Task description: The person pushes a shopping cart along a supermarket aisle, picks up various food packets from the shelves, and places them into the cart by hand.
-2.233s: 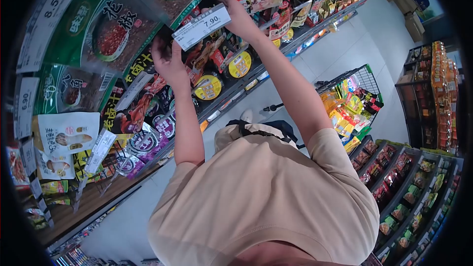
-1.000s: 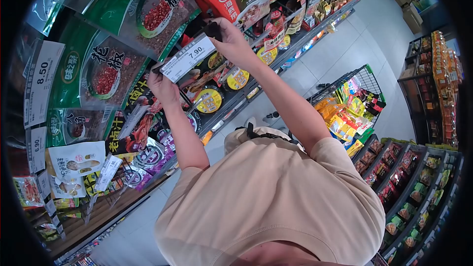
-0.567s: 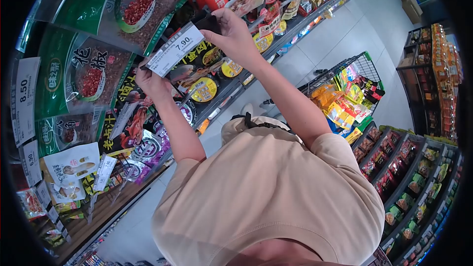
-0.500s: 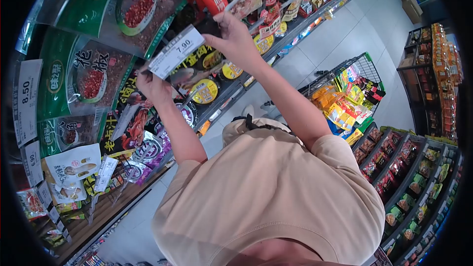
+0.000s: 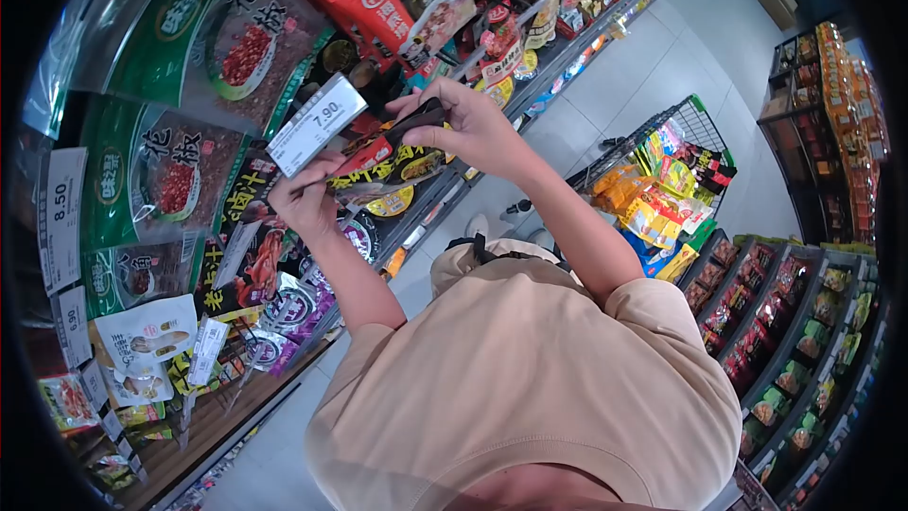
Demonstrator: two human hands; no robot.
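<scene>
A black seasoning packet [image 5: 392, 168] with yellow lettering and a food picture is at the front of the shelf, tilted. My right hand [image 5: 470, 128] is closed on its upper right corner, with thumb and fingers pinching the dark edge. At its other end my left hand [image 5: 307, 201] has curled fingers against the packet's left edge, below the tag; that grip is partly hidden. A price tag [image 5: 317, 125] reading 7.90 sticks out between my hands and covers part of the packet. Beyond my right hand hangs a red packet [image 5: 364, 2].
Green peppercorn bags [image 5: 180, 166] hang on the left, near an 8.50 price tag [image 5: 62, 218]. A shopping cart [image 5: 705, 123] full of colourful packets stands on the right. Past it are shelves of packaged goods [image 5: 771, 341] and an orange-stocked rack [image 5: 846, 132].
My right hand has come down from beside the red packet and now pinches the black packet's edge, which is raised. My left hand has shifted slightly down and right.
</scene>
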